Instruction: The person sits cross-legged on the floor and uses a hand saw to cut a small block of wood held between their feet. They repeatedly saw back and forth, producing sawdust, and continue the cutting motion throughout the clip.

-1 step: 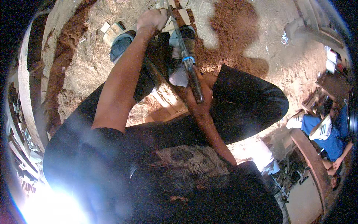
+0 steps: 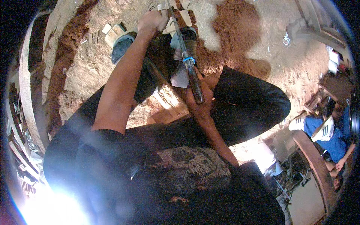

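My right hand [image 2: 200, 102] is closed round the dark handle of a long, narrow-bladed tool [image 2: 195, 83] with a blue band where handle meets blade. Its thin blade points away from me, passing close beside my left hand [image 2: 153, 20]. That hand is closed at the far end of my outstretched arm; what its fingers hold is hidden. Pale pieces of wood [image 2: 183, 18] lie right by the blade, just beyond my right shoe [image 2: 186, 37]. My left shoe [image 2: 122, 48] is below my left hand. The blade's far tip runs to the picture's upper edge.
Brown sawdust [image 2: 236, 33] is heaped on the ground ahead. A wooden board [image 2: 170, 99] lies between my bent legs. At the right, another person in blue trousers [image 2: 330, 146] sits near a curved wooden piece [image 2: 313, 161]. Timber [image 2: 24, 86] lines the left side.
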### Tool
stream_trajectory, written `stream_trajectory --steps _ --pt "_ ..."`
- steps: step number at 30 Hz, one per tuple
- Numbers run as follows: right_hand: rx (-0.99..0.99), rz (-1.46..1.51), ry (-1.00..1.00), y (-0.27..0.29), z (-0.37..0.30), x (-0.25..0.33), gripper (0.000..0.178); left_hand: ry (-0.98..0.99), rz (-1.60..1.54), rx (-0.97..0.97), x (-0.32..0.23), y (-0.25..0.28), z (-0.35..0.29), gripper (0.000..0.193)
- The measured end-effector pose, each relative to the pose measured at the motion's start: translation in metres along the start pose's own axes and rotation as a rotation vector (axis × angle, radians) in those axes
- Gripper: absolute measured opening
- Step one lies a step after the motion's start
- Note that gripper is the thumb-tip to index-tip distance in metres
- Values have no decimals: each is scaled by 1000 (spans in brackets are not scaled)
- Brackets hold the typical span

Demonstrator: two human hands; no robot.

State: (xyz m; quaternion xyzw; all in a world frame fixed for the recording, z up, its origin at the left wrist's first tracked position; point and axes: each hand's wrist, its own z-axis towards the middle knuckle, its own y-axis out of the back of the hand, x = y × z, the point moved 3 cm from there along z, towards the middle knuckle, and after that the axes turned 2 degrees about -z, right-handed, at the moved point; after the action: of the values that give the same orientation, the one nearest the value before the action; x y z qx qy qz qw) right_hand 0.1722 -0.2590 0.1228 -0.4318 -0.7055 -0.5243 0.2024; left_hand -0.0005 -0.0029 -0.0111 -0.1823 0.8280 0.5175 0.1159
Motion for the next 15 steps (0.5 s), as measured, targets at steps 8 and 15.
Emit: stream_trajectory --steps 8,15 --pt "-61 141 139 -14 3 -1 55 4 -39 -71 24 -7 30 77" --pt "-107 155 125 -23 12 16 58 43 -7 -24 0 -3 7 77"
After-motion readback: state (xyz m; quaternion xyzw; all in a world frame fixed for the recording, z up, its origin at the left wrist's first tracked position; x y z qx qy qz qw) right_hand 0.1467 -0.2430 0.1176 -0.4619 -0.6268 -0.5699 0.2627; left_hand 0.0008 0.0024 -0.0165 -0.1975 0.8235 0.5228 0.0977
